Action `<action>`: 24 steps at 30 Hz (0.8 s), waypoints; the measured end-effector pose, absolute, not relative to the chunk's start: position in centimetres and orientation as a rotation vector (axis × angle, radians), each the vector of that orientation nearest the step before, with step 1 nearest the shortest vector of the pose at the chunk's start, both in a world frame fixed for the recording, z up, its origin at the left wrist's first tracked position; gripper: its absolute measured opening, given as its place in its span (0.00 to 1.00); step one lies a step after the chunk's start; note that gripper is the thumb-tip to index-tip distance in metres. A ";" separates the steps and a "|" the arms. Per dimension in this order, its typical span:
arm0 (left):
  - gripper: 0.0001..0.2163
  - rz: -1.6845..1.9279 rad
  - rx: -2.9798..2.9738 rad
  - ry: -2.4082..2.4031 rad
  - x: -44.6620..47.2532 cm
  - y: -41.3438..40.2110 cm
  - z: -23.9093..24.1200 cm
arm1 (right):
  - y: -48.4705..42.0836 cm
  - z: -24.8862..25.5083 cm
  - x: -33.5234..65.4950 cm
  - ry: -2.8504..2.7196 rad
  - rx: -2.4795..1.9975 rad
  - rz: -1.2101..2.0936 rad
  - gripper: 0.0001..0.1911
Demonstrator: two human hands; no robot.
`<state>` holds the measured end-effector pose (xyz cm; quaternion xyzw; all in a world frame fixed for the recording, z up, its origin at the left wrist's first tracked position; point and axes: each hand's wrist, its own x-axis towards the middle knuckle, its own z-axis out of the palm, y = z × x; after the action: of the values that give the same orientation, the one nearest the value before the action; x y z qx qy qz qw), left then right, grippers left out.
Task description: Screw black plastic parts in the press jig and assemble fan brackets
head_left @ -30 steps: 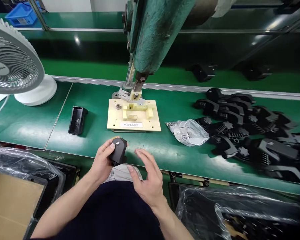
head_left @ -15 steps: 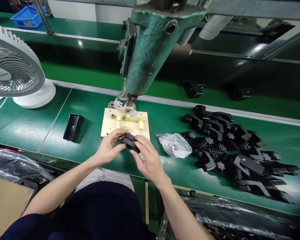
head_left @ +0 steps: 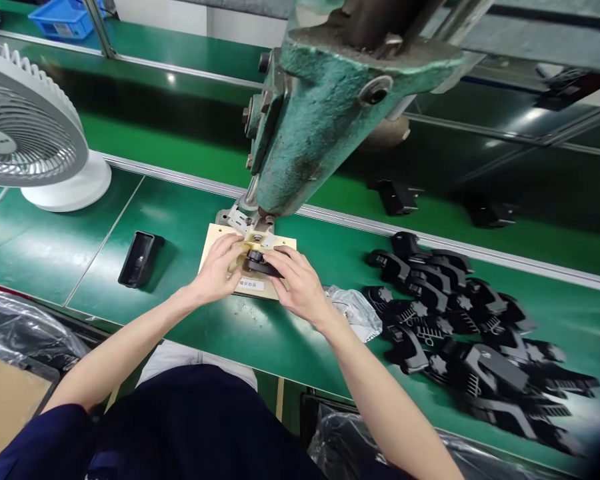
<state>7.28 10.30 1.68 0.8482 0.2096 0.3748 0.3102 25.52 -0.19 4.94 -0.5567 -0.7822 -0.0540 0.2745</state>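
Green bench (head_left: 260, 327) is spreading past the cream fixture (head_left: 217, 238) to its front edge; over the fixture, the right hand (head_left: 300, 283) is gripping a black part (head_left: 261, 265), left hand (head_left: 219, 270) curling alongside, hold unclear.

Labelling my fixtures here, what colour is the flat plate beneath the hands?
Pale cream-yellow; the plate shows best in the head view.

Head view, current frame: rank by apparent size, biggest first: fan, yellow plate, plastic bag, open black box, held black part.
1. Fan, though cut off by the frame
2. Yellow plate, partly covered
3. Plastic bag and open black box: too close to rank, bag partly hidden
4. Held black part, partly hidden
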 end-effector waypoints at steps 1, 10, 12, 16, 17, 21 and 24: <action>0.18 0.981 2.230 0.578 7.3 10.5 1.7 | 0.1 4.8 25.8 -2.109 -1.501 -0.132 0.19; 0.19 0.937 2.092 0.555 6.8 10.6 1.9 | 0.8 4.5 26.0 -2.135 -1.548 -0.006 0.20; 0.18 0.869 2.071 0.514 6.8 10.4 2.5 | 0.1 5.2 25.8 -2.090 -1.561 -0.006 0.19; 0.14 0.814 1.914 0.476 6.6 9.1 4.2 | -2.0 7.0 25.2 -1.941 -1.548 0.204 0.18; 0.13 0.794 1.837 0.470 6.5 8.6 4.5 | -2.4 7.4 25.0 -1.898 -1.543 0.301 0.18; 0.13 0.651 1.329 0.600 5.9 6.4 5.6 | -3.8 8.4 24.1 -1.787 -1.572 0.561 0.18; 0.13 0.535 0.957 0.772 5.5 5.8 6.2 | -4.3 8.4 23.2 -1.871 -1.599 0.187 0.19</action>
<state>5.53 5.79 6.18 0.4436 0.3579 0.2480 0.7834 23.17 -4.29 8.42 -0.6116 -0.7153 0.0717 0.3303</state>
